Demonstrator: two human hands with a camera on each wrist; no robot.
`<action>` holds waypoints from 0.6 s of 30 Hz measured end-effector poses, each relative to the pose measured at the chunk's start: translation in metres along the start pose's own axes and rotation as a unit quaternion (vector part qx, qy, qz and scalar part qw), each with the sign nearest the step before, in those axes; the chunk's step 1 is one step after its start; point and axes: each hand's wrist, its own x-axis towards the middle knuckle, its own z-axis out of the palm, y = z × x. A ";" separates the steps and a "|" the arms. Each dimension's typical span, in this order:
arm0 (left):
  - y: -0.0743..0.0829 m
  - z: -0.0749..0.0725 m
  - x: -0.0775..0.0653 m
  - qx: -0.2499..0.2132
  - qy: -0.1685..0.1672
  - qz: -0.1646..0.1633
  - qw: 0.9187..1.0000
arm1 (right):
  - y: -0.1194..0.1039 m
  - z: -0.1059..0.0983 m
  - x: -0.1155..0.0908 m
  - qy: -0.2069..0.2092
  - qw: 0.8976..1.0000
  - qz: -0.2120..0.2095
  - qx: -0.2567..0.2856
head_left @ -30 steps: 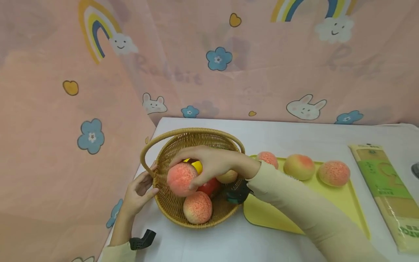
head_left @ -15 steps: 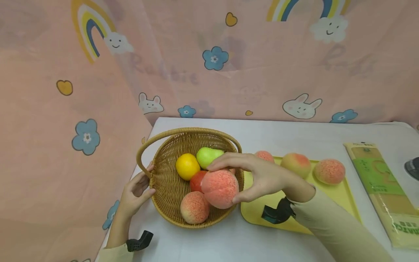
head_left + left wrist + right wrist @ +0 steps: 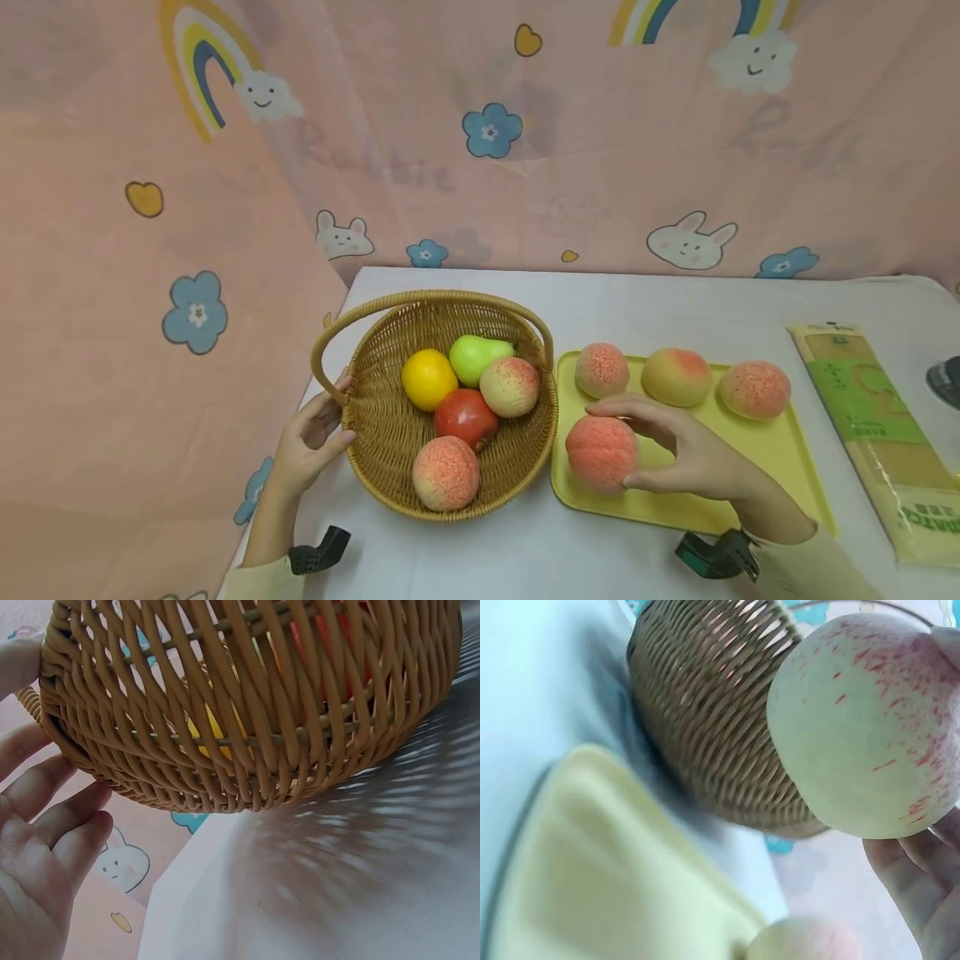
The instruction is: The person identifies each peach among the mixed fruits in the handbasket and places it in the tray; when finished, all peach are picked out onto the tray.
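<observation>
In the head view my right hand [image 3: 678, 446] holds a pink peach [image 3: 602, 454] above the yellow tray [image 3: 592, 507], thumb and fingers at its sides. The right wrist view shows the pale, red-flecked side of this peach [image 3: 862, 727]. My left hand [image 3: 306, 446] grips the left edge of the wicker basket [image 3: 382, 467] by the handle's base. Its fingers [image 3: 41, 784] lie along the rim in the left wrist view. Inside the basket are a yellow-orange fruit [image 3: 429, 380], a green pear [image 3: 476, 358], a red fruit [image 3: 463, 417] and two peaches [image 3: 446, 473].
Three peaches line the tray's far side: one pink [image 3: 602, 370], one smoother [image 3: 677, 377], another pink [image 3: 754, 390]. A flat green-and-tan package [image 3: 870, 417] lies to the right, with a dark object [image 3: 945, 382] beyond. The basket handle [image 3: 435, 297] arches over the basket's far side.
My right hand has carried the peach rightward from over the basket to above the tray, uncovering the fruit inside. My left hand has stayed at the basket's edge.
</observation>
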 end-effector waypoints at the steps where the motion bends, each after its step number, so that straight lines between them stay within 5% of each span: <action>1: 0.000 0.000 0.000 -0.001 -0.001 0.000 1.000 | 0.003 0.001 -0.004 0.007 1.000 0.015 -0.001; 6: 0.001 0.000 0.000 0.001 -0.001 0.001 1.000 | 0.017 0.004 -0.017 0.022 0.997 0.076 -0.009; 12: 0.005 0.001 -0.001 0.032 0.014 -0.037 0.999 | 0.036 0.009 -0.023 0.036 0.992 0.109 -0.047; 18: 0.004 0.001 0.000 0.020 0.008 -0.021 1.000 | 0.043 0.012 -0.026 0.045 0.987 0.138 -0.067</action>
